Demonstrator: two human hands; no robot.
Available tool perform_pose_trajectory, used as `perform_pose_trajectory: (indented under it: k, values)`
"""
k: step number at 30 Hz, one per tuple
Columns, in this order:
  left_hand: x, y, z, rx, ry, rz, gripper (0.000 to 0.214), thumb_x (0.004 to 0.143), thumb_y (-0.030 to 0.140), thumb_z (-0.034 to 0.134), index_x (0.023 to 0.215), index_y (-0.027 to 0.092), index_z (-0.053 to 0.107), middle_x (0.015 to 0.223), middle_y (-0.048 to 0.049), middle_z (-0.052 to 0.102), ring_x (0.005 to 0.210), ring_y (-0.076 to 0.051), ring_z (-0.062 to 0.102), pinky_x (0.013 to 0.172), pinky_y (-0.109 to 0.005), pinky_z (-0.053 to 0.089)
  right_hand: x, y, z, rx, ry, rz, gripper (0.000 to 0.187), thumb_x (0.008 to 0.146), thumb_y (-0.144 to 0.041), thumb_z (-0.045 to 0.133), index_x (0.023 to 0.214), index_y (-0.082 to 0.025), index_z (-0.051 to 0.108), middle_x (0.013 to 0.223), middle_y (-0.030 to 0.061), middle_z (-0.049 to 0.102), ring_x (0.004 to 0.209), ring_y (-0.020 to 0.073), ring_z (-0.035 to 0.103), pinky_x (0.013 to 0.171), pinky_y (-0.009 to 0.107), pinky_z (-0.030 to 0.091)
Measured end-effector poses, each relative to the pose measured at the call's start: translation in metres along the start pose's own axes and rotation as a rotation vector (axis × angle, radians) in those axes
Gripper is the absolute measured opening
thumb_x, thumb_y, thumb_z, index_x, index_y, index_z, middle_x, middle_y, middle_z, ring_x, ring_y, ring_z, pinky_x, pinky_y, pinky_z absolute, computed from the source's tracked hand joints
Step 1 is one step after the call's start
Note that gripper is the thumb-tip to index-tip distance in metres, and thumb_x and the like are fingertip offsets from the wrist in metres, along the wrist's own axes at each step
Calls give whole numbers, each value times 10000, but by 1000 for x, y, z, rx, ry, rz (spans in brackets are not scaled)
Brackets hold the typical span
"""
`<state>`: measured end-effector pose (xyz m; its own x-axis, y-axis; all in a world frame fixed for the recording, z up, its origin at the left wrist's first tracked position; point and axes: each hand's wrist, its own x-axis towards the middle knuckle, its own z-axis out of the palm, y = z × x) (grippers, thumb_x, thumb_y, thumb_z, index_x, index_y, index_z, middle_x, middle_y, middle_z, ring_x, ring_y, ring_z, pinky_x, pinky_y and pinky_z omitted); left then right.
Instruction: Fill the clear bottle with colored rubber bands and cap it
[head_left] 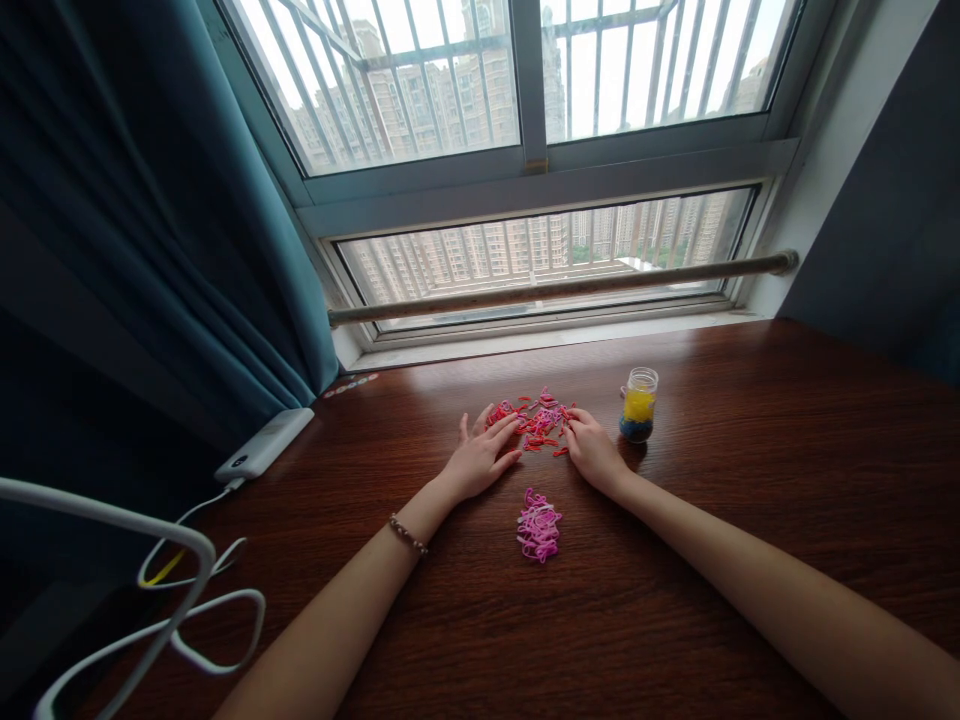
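Note:
A loose heap of small red and pink rubber bands (537, 418) lies on the dark wooden table (675, 560) near the window. My left hand (484, 455) rests flat at the heap's left edge, fingers spread and touching the bands. My right hand (592, 447) sits at the heap's right edge, fingers curled down onto the bands; what they pinch is hidden. Nearer to me lies a separate small pile of pink bands (538, 527), between my forearms. A small clear jar (638, 404) holding yellow and blue bands stands just right of my right hand.
A white power bank (264, 443) with a white cable (196, 520) lies at the table's left edge by a teal curtain (187, 230). A white curved bar (135, 560) crosses the lower left. The window (525, 150) and a horizontal rail (562, 287) run behind the table.

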<state>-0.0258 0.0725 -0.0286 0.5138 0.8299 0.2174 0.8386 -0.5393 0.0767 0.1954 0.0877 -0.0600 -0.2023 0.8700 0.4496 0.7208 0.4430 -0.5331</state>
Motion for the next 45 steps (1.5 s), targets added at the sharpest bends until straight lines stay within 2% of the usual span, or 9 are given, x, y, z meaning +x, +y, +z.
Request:
perform_pose_trajectory:
  k: [4, 8, 14, 19, 26, 30, 34, 39, 45]
  values:
    - [0, 0, -2, -34, -34, -3, 466, 882, 475, 322, 1328, 350, 272, 1377, 12, 346, 1321, -276, 90, 982, -645, -20, -2, -4, -3, -118, 15, 38, 209, 870, -184, 443, 926, -109, 630, 1075, 129, 551, 1022, 250, 440, 924, 348, 355]
    - [0, 0, -2, -50, -30, 2, 457, 880, 471, 335, 1317, 341, 300, 1366, -2, 364, 1312, -273, 127, 986, -643, -15, -3, -8, -6, -203, 3, 83, 223, 867, -235, 471, 1014, -145, 611, 1138, 99, 534, 1025, 276, 398, 904, 391, 343]
    - [0, 0, -1, -52, 0, 4, 436, 877, 449, 364, 1289, 308, 352, 1340, -29, 394, 1292, -266, 184, 995, -632, 9, -3, -9, -5, -259, -49, 43, 291, 867, -247, 476, 1126, -141, 556, 1194, 87, 514, 1088, 281, 353, 949, 414, 284]
    - [-1, -1, 1, -46, 37, 4, 414, 875, 437, 380, 1257, 279, 386, 1311, -40, 417, 1274, -250, 219, 1012, -608, 41, -2, -7, -5, -212, -27, 3, 240, 879, -226, 454, 1057, -152, 597, 1147, 81, 547, 1090, 263, 374, 945, 396, 295]
    - [-2, -2, 1, -34, 50, -12, 412, 863, 451, 393, 1231, 268, 417, 1291, -52, 425, 1257, -260, 236, 1016, -597, 73, 0, -5, -8, -41, 31, -35, 224, 880, -179, 434, 859, -162, 656, 998, 67, 609, 1015, 223, 456, 916, 345, 341]
    - [-1, -2, 1, -47, 20, 1, 437, 873, 446, 373, 1282, 296, 350, 1353, -29, 371, 1283, -262, 185, 1005, -618, 44, 1, -3, -7, 9, 49, -62, 231, 878, -163, 416, 901, -161, 645, 998, 69, 608, 993, 212, 478, 912, 336, 357]
    - [0, -2, 0, -71, -31, 32, 443, 889, 434, 335, 1320, 346, 278, 1377, 6, 344, 1310, -260, 123, 991, -638, 1, 2, 0, -4, -36, 28, -44, 246, 877, -159, 407, 1003, -145, 618, 1039, 83, 601, 1043, 225, 455, 944, 360, 338]
    - [0, -2, -1, -80, -42, 29, 434, 892, 429, 332, 1317, 351, 287, 1367, 8, 362, 1310, -259, 131, 996, -631, 10, 2, 3, -1, -108, -17, -32, 259, 876, -169, 406, 1003, -128, 628, 1072, 94, 586, 1081, 232, 430, 981, 362, 307]
    - [-1, -2, 0, -70, -14, 21, 417, 884, 414, 361, 1291, 329, 338, 1331, -16, 405, 1290, -255, 189, 1007, -611, 33, 2, 3, -1, -41, 24, -34, 270, 868, -161, 381, 920, -124, 644, 1028, 107, 585, 1038, 222, 463, 955, 345, 350]
